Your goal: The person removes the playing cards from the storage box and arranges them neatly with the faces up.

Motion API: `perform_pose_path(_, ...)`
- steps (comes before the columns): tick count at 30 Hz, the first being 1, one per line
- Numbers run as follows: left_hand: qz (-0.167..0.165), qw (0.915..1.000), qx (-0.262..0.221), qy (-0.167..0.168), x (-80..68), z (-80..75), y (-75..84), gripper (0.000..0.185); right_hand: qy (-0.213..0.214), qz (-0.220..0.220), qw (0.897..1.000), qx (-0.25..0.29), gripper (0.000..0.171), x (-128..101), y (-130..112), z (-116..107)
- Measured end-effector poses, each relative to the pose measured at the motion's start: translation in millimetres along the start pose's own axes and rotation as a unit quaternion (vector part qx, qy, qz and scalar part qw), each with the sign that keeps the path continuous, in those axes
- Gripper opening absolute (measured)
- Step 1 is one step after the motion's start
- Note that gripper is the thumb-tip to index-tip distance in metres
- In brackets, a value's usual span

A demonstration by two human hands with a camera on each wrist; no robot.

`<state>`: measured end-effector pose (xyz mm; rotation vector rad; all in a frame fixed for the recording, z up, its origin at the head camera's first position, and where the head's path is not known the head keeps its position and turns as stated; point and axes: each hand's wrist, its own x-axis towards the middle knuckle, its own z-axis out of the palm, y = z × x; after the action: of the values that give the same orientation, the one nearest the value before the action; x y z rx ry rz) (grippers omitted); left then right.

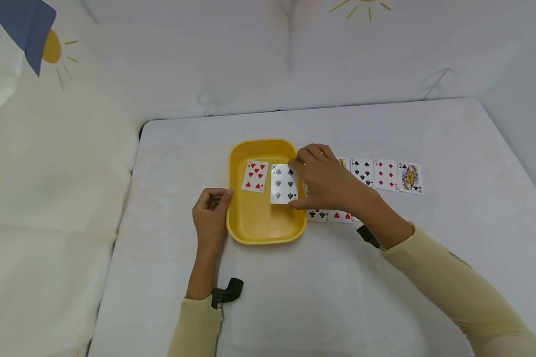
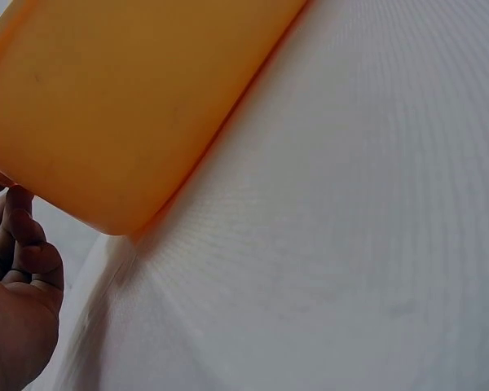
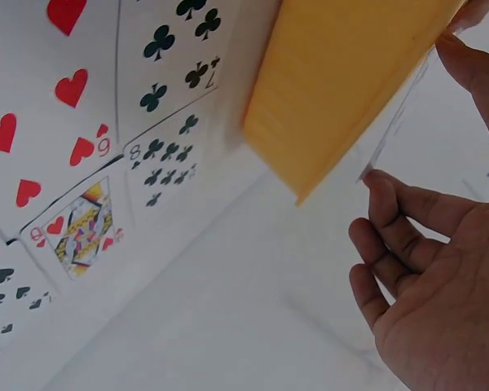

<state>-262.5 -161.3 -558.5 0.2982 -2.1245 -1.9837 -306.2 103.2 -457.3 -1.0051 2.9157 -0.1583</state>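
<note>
A yellow plastic tray stands on the white table with a seven of hearts lying face up in its left half. My left hand pinches the tray's left rim, thumb on top and fingers curled beneath. Over the tray's right half, my right hand holds a six of spades face up by its right-hand corners, between thumb and fingertips. From the right wrist view that card shows edge-on, just beyond the tray's rim. The left wrist view has the tray's outer wall close above the fingers.
Right of the tray, face-up cards lie in two rows: a seven of spades, six of diamonds and queen of clubs behind, a seven of clubs and six of hearts in front. My right arm covers some. White walls enclose the table.
</note>
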Motion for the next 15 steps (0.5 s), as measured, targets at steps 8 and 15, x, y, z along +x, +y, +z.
perform_pose_path(8, -0.018, 0.9998, 0.012, 0.001, -5.6, -0.7, 24.3, 0.023, 0.005, 0.006, 1.0, 0.007, 0.09, -14.2, 9.9, -2.1)
perform_pose_path(15, -0.021, 0.9997, 0.01, 0.002, -7.3, -2.9, 29.3, 0.021, 0.005, 0.015, 1.0, 0.01, 0.095, -24.2, 13.0, -5.5)
